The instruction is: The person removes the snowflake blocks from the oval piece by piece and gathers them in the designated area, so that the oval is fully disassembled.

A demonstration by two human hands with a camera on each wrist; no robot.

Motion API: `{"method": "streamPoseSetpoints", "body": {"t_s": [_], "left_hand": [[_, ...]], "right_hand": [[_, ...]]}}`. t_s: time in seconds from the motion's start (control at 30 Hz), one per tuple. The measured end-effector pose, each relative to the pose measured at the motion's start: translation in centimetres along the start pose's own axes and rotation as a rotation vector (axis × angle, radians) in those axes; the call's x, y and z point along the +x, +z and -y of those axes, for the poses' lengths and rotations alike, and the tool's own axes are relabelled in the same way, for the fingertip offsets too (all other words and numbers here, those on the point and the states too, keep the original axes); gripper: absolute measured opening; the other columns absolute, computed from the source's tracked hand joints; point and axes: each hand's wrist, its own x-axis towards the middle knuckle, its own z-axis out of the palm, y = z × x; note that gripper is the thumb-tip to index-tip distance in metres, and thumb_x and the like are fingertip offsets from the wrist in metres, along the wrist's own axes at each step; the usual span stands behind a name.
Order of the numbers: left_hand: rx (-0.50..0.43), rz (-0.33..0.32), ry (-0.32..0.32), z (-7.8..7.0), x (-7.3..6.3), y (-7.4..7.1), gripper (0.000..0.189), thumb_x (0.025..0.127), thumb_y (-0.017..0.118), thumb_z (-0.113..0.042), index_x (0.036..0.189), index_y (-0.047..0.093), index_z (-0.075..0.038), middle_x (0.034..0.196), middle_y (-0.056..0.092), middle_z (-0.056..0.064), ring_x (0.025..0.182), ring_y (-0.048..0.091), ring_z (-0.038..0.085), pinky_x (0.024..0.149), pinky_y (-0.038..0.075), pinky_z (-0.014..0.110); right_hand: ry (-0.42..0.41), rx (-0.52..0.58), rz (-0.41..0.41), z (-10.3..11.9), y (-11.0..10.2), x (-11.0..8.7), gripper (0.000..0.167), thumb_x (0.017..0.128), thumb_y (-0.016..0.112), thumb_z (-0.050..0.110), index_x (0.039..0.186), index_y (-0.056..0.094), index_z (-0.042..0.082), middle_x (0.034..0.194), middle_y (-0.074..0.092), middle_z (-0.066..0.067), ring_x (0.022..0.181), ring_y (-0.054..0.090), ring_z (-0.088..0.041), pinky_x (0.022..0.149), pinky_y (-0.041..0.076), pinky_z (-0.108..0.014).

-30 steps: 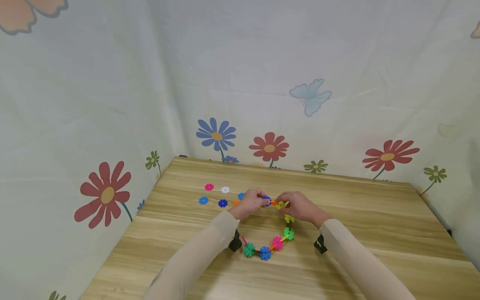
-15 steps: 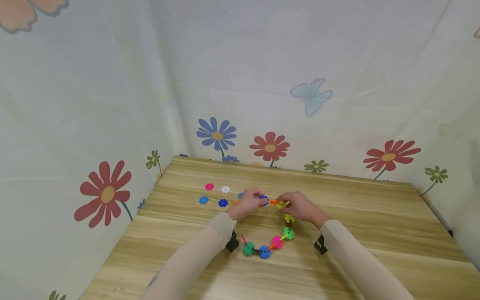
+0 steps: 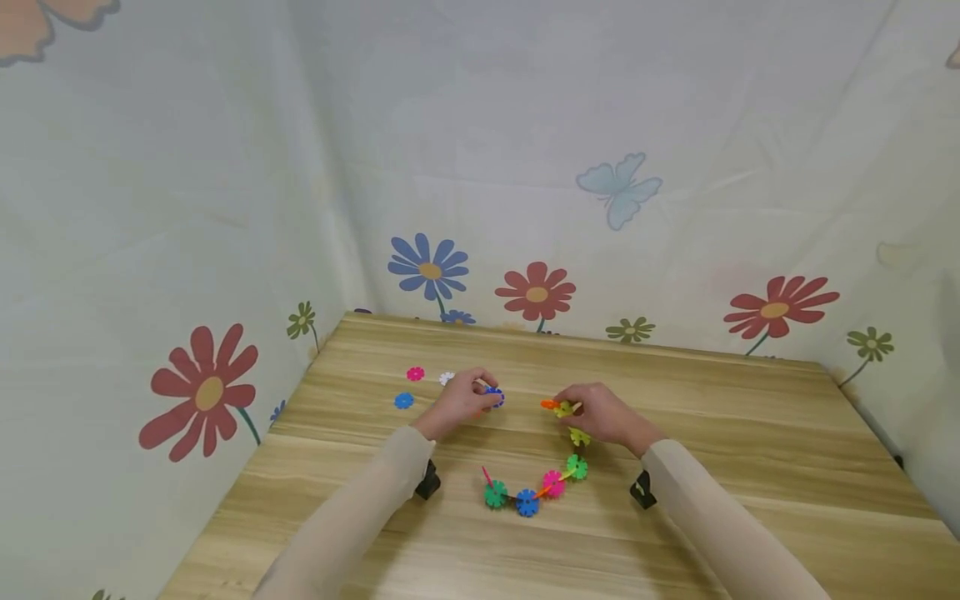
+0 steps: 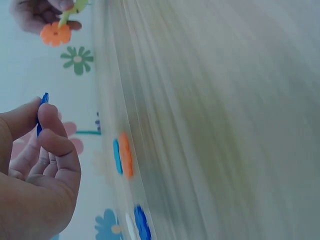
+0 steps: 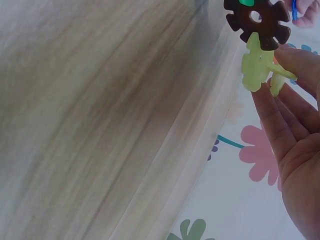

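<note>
The bench point(image 3: 690, 379) stands before the backdrop point(image 3: 480, 100). Loose discs point(image 3: 403, 401) lie on it, to the left of and behind the left hand point(image 3: 456, 403). A single disc point(image 3: 497, 397) is in that hand. To its right, the right hand point(image 3: 606, 415) holds a chain of discs point(image 3: 553, 484) near one end; the rest curves round in front, between the forearms point(image 3: 348, 500).

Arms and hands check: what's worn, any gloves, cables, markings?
Left hand and right hand are bare: no gloves visible. The left sleeve and right sleeve are long, plain beige, reaching the wrists. By each cuff sits a small black block, left block and right block, probably wrist cameras. No cables or printed markings visible.
</note>
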Motion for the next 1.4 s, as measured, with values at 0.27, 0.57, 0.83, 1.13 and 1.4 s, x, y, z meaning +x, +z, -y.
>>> {"method": "streamPoseSetpoints", "body": {"t_s": [0.27, 0.57, 0.83, 1.13, 1.4], "left_hand": [[0.046, -0.005, 0.005, 1.6, -0.6, -2.2, 0.022, 0.089, 0.065, -0.009, 0.110, 0.061, -0.004, 0.092, 0.059, 0.007, 0.080, 0.055, 0.020, 0.065, 0.049, 0.030], [0.052, -0.006, -0.028, 2.8, -2.0, -4.1, 0.025, 0.084, 0.069, -0.004, 0.109, 0.064, -0.005, 0.094, 0.060, 0.007, 0.085, 0.054, 0.021, 0.069, 0.049, 0.029], [0.104, 0.039, -0.012, 3.9, -3.2, -6.0, 0.029, 0.081, 0.071, 0.000, 0.109, 0.063, -0.003, 0.093, 0.060, 0.006, 0.086, 0.055, 0.020, 0.071, 0.050, 0.031], [0.204, 0.112, 0.022, 6.1, -4.9, -8.6, 0.027, 0.080, 0.074, -0.003, 0.105, 0.064, 0.000, 0.086, 0.060, 0.006, 0.079, 0.055, 0.017, 0.065, 0.047, 0.029], [0.298, 0.126, 0.054, 7.3, -5.7, -10.3, 0.029, 0.079, 0.075, -0.005, 0.105, 0.064, 0.002, 0.083, 0.059, 0.005, 0.078, 0.054, 0.016, 0.070, 0.046, 0.031]], "right_hand": [[0.014, -0.003, 0.008, -0.2, 0.0, 0.0, 0.030, 0.082, 0.075, 0.012, 0.110, 0.068, 0.005, 0.104, 0.067, -0.005, 0.088, 0.062, -0.017, 0.075, 0.053, -0.032], [0.025, 0.023, 0.008, 0.1, -0.2, -0.3, 0.029, 0.081, 0.075, 0.009, 0.109, 0.067, 0.005, 0.103, 0.067, -0.005, 0.085, 0.063, -0.017, 0.075, 0.054, -0.033], [0.009, 0.024, 0.010, 0.3, -0.4, -0.4, 0.029, 0.081, 0.075, 0.009, 0.109, 0.067, 0.004, 0.103, 0.067, -0.006, 0.084, 0.064, -0.018, 0.074, 0.054, -0.033], [0.021, 0.019, 0.005, 0.0, -0.1, -0.5, 0.028, 0.081, 0.075, 0.012, 0.108, 0.068, 0.006, 0.103, 0.067, -0.004, 0.086, 0.063, -0.017, 0.074, 0.054, -0.031], [0.038, 0.028, 0.008, 0.2, -0.3, -0.4, 0.028, 0.082, 0.075, 0.011, 0.108, 0.068, 0.006, 0.103, 0.067, -0.005, 0.085, 0.062, -0.018, 0.074, 0.053, -0.033]]}}
